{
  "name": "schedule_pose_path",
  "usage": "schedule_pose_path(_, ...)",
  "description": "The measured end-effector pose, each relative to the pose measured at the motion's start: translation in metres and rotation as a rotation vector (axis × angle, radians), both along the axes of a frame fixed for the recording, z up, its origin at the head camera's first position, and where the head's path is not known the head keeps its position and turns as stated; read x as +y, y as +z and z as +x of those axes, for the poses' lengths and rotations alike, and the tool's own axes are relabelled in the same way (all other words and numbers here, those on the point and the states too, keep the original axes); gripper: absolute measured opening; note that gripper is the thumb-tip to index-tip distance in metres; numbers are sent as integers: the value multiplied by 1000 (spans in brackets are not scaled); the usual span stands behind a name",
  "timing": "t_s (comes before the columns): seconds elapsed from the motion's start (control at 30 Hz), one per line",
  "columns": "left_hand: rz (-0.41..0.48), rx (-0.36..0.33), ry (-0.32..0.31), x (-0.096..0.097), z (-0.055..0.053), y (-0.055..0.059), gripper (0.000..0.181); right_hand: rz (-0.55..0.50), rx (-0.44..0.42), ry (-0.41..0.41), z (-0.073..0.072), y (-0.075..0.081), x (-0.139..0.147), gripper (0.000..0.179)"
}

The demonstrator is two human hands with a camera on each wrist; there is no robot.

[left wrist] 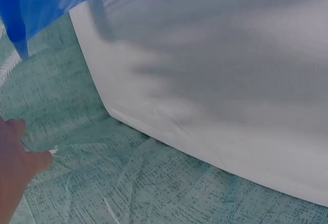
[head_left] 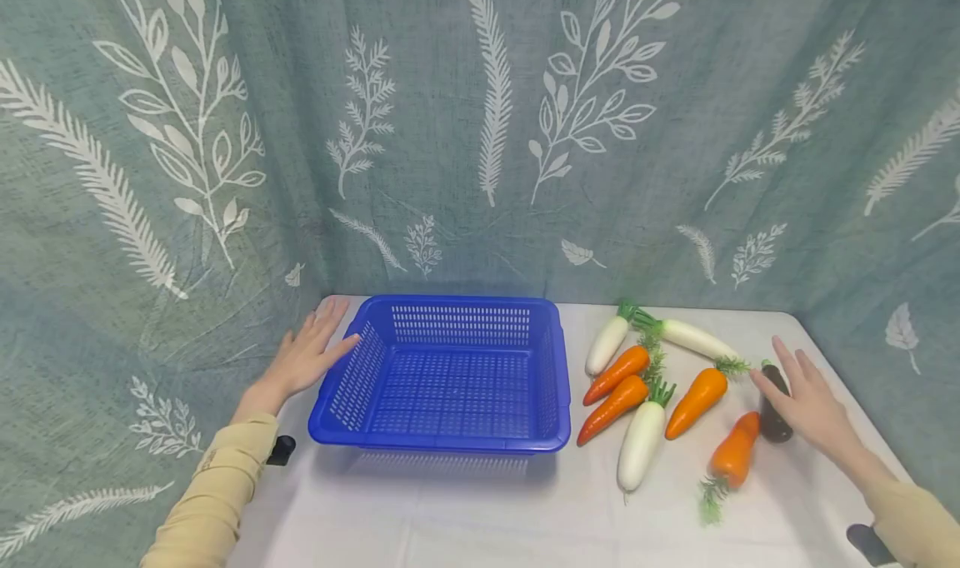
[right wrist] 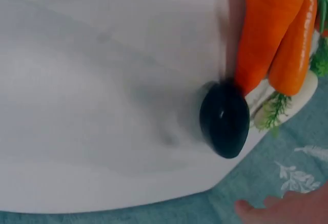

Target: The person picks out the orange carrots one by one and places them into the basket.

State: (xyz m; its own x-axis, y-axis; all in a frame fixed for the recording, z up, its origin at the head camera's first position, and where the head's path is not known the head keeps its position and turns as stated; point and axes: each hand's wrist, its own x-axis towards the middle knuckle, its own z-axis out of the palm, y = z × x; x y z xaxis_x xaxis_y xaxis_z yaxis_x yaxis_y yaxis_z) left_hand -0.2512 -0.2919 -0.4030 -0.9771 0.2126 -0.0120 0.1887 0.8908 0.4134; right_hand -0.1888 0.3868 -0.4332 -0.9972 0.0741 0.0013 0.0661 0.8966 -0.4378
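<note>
At the blue basket's [head_left: 438, 445] left side, my left hand [head_left: 303, 356] is spread with straight fingers, its thumb overlapping the rim in the head view. It holds nothing. My right hand [head_left: 810, 401] has its fingers extended beside a dark eggplant [head_left: 777, 426], partly covering it in the head view. The eggplant [right wrist: 224, 120] shows whole in the right wrist view, with the fingers off to the lower right. Near it lies an orange carrot [head_left: 735, 451] with its green top toward the front; another carrot [head_left: 697, 403] lies further left.
Two more carrots [head_left: 617, 375] [head_left: 613, 410] lie right of the basket. Around them are three white radishes [head_left: 607, 345] [head_left: 697, 338] [head_left: 642, 447] with green tops. The white table [head_left: 450, 518] meets a green leaf-patterned curtain [head_left: 450, 243] at the back and sides.
</note>
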Motion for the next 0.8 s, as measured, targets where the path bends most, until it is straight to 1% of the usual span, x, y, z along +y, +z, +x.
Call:
schedule_pose_path(0.13,29,-4,-16,4,1,-1,77,-61,-4,27,3,-1,-7,81)
schedule_pose_path(0.2,47,-1,-25,7,1,-2,78,-89,11,39,4,-3,-10,80)
schedule_pose_path(0.33,80,15,-47,11,2,-4,77,-141,43,45,7,-4,-18,81)
schedule_pose_path(0.4,97,17,-56,12,2,-6,77,-172,40,42,9,-3,-21,81)
schedule_pose_path(0.5,127,17,-62,13,2,-10,76,-217,7,29,12,-2,-25,82)
schedule_pose_path(0.67,193,3,-71,13,2,-18,76,-270,-89,5,17,-1,-28,84)
schedule_pose_path(0.8,229,-7,-66,12,1,-26,76,-274,-134,-25,18,-3,-30,85)
